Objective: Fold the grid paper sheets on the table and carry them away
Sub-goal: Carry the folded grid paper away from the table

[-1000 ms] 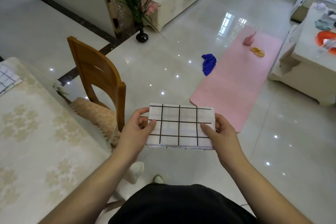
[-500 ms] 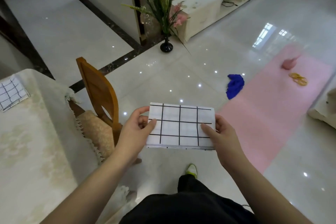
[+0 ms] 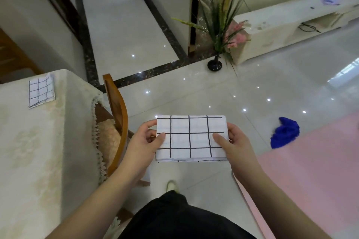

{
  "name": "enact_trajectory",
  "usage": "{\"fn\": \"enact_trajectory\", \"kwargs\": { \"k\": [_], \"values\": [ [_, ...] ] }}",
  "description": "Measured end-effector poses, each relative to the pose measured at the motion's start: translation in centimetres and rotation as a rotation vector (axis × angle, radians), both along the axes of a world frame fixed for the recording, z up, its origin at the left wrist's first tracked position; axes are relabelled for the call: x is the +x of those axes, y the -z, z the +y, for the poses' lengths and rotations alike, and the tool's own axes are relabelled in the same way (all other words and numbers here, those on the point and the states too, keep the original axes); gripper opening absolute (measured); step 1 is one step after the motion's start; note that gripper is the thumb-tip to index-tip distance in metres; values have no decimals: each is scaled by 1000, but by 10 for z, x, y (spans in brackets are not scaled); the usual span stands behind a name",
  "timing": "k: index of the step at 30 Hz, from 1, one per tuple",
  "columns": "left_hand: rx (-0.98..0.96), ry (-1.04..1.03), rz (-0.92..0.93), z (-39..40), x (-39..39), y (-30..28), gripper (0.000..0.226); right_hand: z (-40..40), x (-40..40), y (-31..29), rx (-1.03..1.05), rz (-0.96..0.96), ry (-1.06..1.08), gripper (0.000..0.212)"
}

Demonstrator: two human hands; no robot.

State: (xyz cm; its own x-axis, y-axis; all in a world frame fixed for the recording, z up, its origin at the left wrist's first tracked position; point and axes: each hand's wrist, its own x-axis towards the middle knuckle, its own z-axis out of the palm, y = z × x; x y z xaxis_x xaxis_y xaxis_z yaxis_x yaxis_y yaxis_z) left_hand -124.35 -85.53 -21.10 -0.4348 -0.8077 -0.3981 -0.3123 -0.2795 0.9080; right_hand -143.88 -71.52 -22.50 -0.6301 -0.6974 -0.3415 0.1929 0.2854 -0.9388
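Desk [image 3: 29, 151] is occupying the left side, draped in a cream patterned cloth with a fringed edge. A second grid paper sheet [image 3: 41, 91] is lying flat on the desk's far part, well apart from the hands. Just right of the desk, a wooden chair [image 3: 116, 114] is standing with a tan seat cushion [image 3: 106, 137] tucked partly under the fringe.

Left hand [image 3: 143, 141] is gripping the left edge of the folded grid paper [image 3: 191, 137]: thumb lying on the top face, fingers [image 3: 148, 123] curling around the edge and underneath. The folded grid paper is being held level in the air over the floor, in front of the person's body and clear of the desk, long side running left to right. A layered edge is showing along its near side.

Right hand [image 3: 236, 145] is gripping the right edge in mirror fashion, thumb on top, the rest wrapping below.

On the far side, a black vase [image 3: 214, 64] with tall green and pink stems is sitting on the glossy tile floor [image 3: 194, 95] beside a low white cabinet [image 3: 281, 31]. To the right, a blue cloth [image 3: 284, 135] is lying crumpled at the edge of a pink mat [image 3: 310, 170].
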Motion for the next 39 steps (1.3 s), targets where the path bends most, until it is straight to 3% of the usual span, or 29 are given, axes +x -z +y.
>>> {"fn": "enact_trajectory", "kwargs": {
  "k": [22, 39],
  "values": [
    [-50, -315, -21, -222, -81, 14, 39, -311, -119, -5, 51, 46, -353, 28],
    [15, -794, -27, -359, -167, 11, 36, -549, -205, 10, 32, 37, -802, 31]
  ]
}}
